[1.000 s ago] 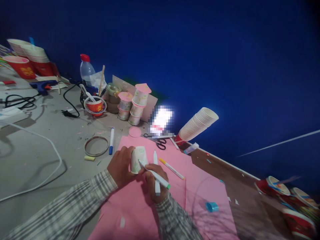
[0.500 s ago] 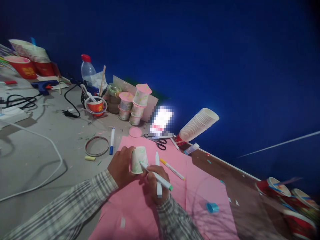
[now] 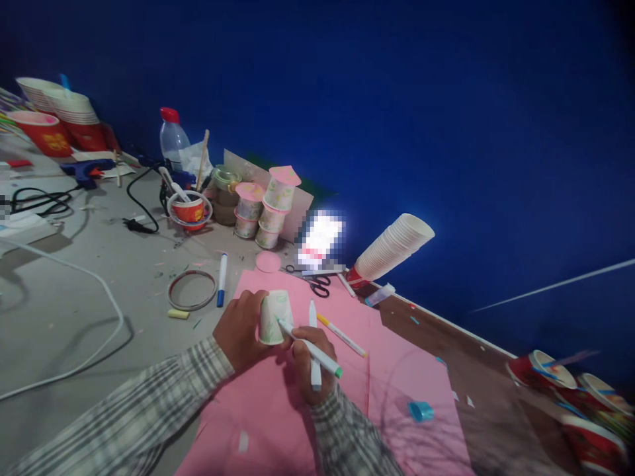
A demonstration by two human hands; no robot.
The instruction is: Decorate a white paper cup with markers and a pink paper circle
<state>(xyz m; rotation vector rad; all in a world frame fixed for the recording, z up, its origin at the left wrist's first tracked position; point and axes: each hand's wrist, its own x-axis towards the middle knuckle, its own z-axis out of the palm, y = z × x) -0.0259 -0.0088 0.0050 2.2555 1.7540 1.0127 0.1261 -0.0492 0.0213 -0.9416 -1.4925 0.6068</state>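
Observation:
My left hand (image 3: 241,330) grips a white paper cup (image 3: 276,311) with green marks on its side, held upside down over pink paper (image 3: 268,423). In my right hand (image 3: 313,363) is a green-ended white marker (image 3: 322,359), its tip against the cup's side. A second white marker (image 3: 313,314) passes by the same hand; whether the fingers hold it too is unclear. A yellow-capped marker (image 3: 342,335) lies just right of that hand. Left of the cup are a blue-capped marker (image 3: 222,281) and a tape ring (image 3: 192,290).
Behind stand decorated cup towers (image 3: 272,215), a glass jar (image 3: 225,195), a red cup (image 3: 188,210) with tools and a bottle (image 3: 172,139). Scissors (image 3: 320,285), a bright blurred screen (image 3: 321,239) and a leaning cup stack (image 3: 394,248) are beyond the paper. A blue cap (image 3: 421,411) lies at right.
The green marks near the top of the cup look slightly different, as the cup has turned a little. Both hands keep nearly the same place and hold.

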